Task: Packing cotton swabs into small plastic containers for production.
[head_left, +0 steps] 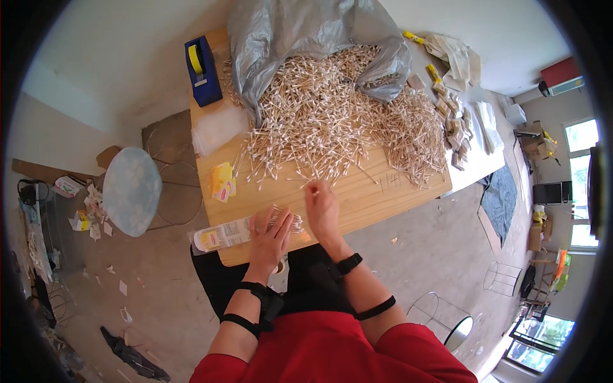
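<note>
Near the table's front edge, my left hand (pixel 271 233) is closed over a bundle of cotton swabs (pixel 295 223), whose tips stick out to the right of the fingers. Left of that hand lies a clear plastic bag (pixel 235 233) with a printed yellow and white label; how far it reaches under the palm is hidden. My right hand (pixel 323 212) is pinched closed just in front of a large heap of loose cotton swabs (pixel 313 121). A tiny pale spot shows at its fingertips, too small to name.
A grey plastic sack (pixel 274 32) drapes over the heap's back. A blue tape dispenser (pixel 204 73), clear bags (pixel 220 129) and yellow cards (pixel 222 182) lie along the wooden table's (pixel 357 207) left side. Wrapped bundles (pixel 454 124) sit at right. A round stool (pixel 132 191) stands left.
</note>
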{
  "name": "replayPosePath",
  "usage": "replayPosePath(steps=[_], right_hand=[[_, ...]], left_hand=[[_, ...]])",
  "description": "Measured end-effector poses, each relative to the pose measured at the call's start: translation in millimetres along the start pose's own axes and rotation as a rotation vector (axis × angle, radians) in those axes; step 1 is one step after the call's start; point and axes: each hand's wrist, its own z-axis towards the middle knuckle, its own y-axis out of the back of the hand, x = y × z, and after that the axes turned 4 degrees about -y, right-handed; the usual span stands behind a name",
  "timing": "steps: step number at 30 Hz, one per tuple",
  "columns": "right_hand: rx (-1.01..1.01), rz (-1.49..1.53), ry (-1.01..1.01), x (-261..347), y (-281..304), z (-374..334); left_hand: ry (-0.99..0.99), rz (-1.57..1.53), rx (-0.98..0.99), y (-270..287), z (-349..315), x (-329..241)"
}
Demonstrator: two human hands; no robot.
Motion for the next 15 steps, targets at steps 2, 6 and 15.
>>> replayPosePath(steps=[2,6,15], right_hand=[[-0.021,0.01,0.012,-21.8,12.2,5.6],[-0.06,-0.032,0.04,-39.5,11.1,15.7],[0.008,-0.215,0.097,-26.5,14.9,5.8]], left_hand=[[0.01,-0.004,0.01,1.1,-1.0,0.0],[0.002,0.009,0.037,0.3,-1.0,0.8],[0.001,0.021,-0.004,-2.8,-3.1,1.6]])
